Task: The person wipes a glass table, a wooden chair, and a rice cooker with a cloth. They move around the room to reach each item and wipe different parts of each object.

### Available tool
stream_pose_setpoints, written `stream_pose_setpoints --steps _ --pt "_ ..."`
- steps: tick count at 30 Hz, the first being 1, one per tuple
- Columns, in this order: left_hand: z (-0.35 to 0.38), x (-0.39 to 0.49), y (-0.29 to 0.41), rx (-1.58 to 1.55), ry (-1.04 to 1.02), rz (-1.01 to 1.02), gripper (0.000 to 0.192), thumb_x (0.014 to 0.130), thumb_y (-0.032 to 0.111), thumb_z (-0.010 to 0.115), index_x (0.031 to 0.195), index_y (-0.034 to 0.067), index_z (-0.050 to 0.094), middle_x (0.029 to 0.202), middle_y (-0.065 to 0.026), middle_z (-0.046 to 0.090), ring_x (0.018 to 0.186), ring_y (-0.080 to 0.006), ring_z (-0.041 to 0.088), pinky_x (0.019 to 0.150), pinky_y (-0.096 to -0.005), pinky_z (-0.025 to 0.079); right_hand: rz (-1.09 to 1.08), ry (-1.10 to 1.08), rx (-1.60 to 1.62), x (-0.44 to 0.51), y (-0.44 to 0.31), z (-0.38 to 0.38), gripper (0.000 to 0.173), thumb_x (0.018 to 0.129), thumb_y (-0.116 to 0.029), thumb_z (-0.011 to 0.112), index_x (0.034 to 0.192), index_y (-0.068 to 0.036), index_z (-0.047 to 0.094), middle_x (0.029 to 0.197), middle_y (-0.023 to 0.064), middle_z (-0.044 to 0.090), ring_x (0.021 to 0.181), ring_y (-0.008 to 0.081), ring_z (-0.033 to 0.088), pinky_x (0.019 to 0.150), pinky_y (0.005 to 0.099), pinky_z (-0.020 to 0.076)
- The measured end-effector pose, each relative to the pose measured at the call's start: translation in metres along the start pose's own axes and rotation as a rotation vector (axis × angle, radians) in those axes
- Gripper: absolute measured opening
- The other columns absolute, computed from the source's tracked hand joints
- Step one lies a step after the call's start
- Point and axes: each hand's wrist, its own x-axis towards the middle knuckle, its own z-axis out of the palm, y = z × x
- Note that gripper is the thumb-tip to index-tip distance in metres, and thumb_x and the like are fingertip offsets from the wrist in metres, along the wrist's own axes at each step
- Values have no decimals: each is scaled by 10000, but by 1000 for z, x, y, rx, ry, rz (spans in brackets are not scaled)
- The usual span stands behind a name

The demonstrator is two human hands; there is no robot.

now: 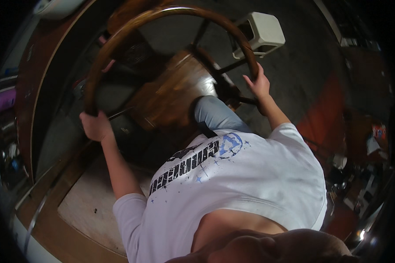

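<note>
A large, curved, polished wooden rim arches in front of me, with dark bars running inward from it. My left hand is closed around its lower left end. On the right, my right hand grips the rim, its thumb on the inner side. Below and inside the curve lies a glossy brown wooden panel, with light shining off it. My knee in light blue jeans is beside the panel. Whether rim and panel are joined cannot be told.
A white plastic stool stands beyond the rim at the upper right. A long reddish-brown board or furniture side runs along the left. A pale flat panel lies at lower left. Mixed small items crowd the far right.
</note>
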Motion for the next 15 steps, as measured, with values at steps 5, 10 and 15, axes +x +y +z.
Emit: stream_pose_setpoints --steps 5,10,15 --pt "-1 0 -9 15 60 49 422 810 372 713 1063 56 592 964 -151 698 896 -380 671 735 -484 525 57 78 38 0 -7 -2 751 775 -494 784 1328 -93 471 884 141 694 800 339 675 693 418 529" --pt "1 2 -17 13 102 106 497 818 411 705 1106 26 581 973 -156 686 868 -368 671 721 -475 523 396 430 139 -46 -2 15 630 784 -537 747 1151 -48 595 993 145 687 927 351 652 806 428 504" --pt "9 7 -22 7 91 129 537 814 417 710 1134 10 570 1017 -166 682 904 -371 667 746 -479 521 29 213 -151 -88 27 7 685 731 -584 759 1119 -40 608 946 163 657 903 391 622 806 463 493"
